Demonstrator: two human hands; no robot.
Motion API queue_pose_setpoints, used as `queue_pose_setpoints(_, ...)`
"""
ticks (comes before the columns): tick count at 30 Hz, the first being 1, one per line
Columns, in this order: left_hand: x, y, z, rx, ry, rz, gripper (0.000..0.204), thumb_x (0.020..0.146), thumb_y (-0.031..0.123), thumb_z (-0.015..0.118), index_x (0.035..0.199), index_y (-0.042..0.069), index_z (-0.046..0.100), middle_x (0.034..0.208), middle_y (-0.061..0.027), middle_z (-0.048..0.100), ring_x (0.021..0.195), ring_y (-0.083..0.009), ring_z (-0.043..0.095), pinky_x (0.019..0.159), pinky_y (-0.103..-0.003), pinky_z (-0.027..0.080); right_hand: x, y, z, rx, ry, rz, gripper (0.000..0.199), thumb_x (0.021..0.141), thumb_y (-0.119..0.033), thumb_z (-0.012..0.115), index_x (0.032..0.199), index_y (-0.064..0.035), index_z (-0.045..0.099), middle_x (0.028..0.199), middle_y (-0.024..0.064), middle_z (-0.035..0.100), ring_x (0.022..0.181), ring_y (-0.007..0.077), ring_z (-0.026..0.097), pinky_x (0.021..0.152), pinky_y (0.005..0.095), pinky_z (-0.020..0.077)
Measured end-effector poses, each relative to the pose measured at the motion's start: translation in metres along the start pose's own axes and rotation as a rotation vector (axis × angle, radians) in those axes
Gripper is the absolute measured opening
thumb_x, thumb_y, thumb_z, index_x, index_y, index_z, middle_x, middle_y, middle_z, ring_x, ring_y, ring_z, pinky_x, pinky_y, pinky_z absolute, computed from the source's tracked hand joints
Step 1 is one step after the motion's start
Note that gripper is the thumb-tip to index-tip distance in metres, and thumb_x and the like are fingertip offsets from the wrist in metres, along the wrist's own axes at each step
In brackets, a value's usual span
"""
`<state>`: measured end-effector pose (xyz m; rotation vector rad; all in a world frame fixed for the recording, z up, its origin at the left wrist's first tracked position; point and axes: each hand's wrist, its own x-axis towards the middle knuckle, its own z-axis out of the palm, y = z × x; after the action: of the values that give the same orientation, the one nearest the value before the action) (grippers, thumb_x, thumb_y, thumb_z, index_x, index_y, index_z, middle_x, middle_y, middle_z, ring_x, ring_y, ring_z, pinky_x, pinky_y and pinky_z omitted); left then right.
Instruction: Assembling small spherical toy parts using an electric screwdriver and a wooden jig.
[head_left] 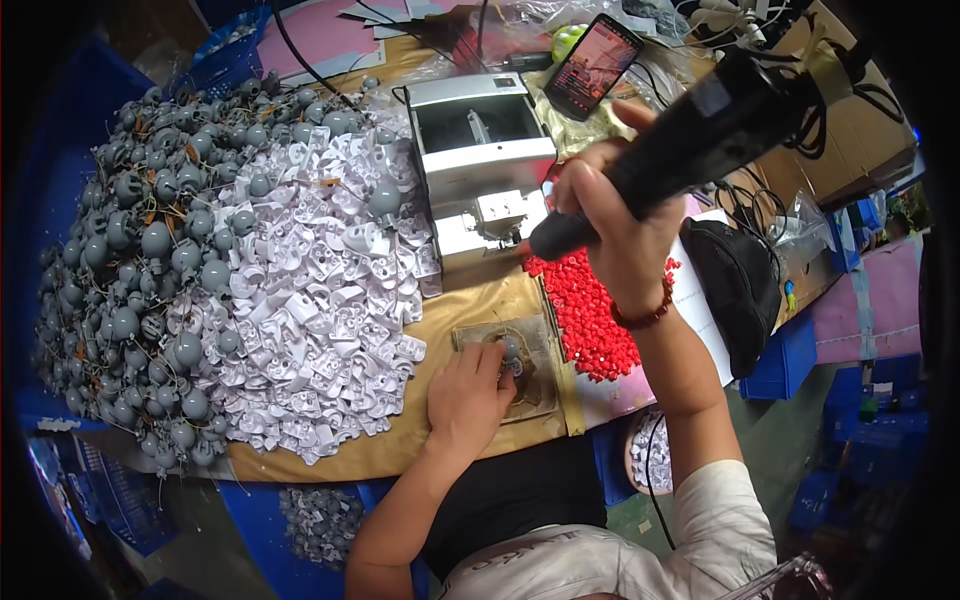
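My right hand (632,225) is wrapped round a black electric screwdriver (705,130), which slants down to the left. Its tip points at the front of a silver screw feeder (478,170); whether they touch I cannot tell. Lower down, my left hand (466,397) rests on a square fixture block (538,395), fingers closed against a small grey rounded part (512,350). The fingers hide much of that part. Left of the feeder and block spreads a heap of white plastic pieces (310,300). Small red pieces (597,325) lie on the right.
A big pile of grey ball-shaped parts with wires (125,250) fills the left side. Behind the feeder leans a phone (592,65). A black pouch (735,290) and blue bin (780,355) are to the right. A bowl of white pieces (652,455) stands below the table edge.
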<state>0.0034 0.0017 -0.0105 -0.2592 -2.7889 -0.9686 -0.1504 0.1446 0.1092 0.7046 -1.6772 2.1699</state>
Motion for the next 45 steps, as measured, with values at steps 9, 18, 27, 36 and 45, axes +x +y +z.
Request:
queue_pose_setpoints(9,-0.003,-0.002,0.005,0.021,0.016,0.002,0.033,0.081,0.017,0.074,0.113,0.012,0.065,0.098,-0.0056,0.062,0.080,-0.0289,0.067,0.070,-0.041,0.052,0.040,0.056,0.021,-0.121,-0.052,0.139,0.031,0.082,-0.001,0.077,0.104,-0.0031,0.054,0.079,0.0015,0.064,0.063,0.0099,0.063,0.056,0.0264,0.0518)
queue_pose_setpoints(18,-0.002,-0.002,0.003,-0.011,-0.035,-0.031,0.036,0.082,0.017,0.073,0.116,0.009,0.063,0.097,-0.0099,0.064,0.077,-0.0313,0.066,0.065,-0.045,0.053,-0.038,0.005,0.012,-0.093,-0.158,0.393,0.043,0.079,-0.002,0.078,0.116,-0.0023,0.056,0.084,0.0019,0.064,0.075,0.0109,0.064,0.067,0.0287,0.0523)
queue_pose_setpoints(27,-0.003,-0.006,0.008,-0.009,0.022,-0.005,0.039,0.078,0.017,0.075,0.114,0.013,0.062,0.095,-0.0072,0.061,0.075,-0.0310,0.065,0.063,-0.045,0.051,-0.085,0.002,0.001,-0.124,-0.397,0.239,0.077,0.083,0.016,0.062,0.148,0.0006,0.026,0.081,0.0057,0.060,0.068,0.0139,0.063,0.063,0.0284,0.0524)
queue_pose_setpoints(36,-0.004,-0.008,0.009,-0.053,0.079,0.036,0.038,0.076,0.016,0.075,0.111,0.014,0.060,0.097,-0.0063,0.061,0.074,-0.0313,0.065,0.064,-0.045,0.050,-0.096,0.005,-0.007,-0.059,-0.449,0.195,0.075,0.081,0.016,0.065,0.143,-0.0047,0.028,0.080,0.0066,0.061,0.071,0.0143,0.062,0.066,0.0284,0.0513)
queue_pose_setpoints(45,-0.004,-0.012,0.007,-0.032,0.028,0.034,0.039,0.077,0.016,0.075,0.112,0.014,0.059,0.098,-0.0074,0.060,0.076,-0.0320,0.065,0.064,-0.045,0.050,-0.109,0.013,-0.014,-0.174,-0.534,0.119,0.068,0.083,0.014,0.065,0.140,-0.0074,0.034,0.081,0.0074,0.060,0.072,0.0166,0.064,0.066,0.0315,0.0546)
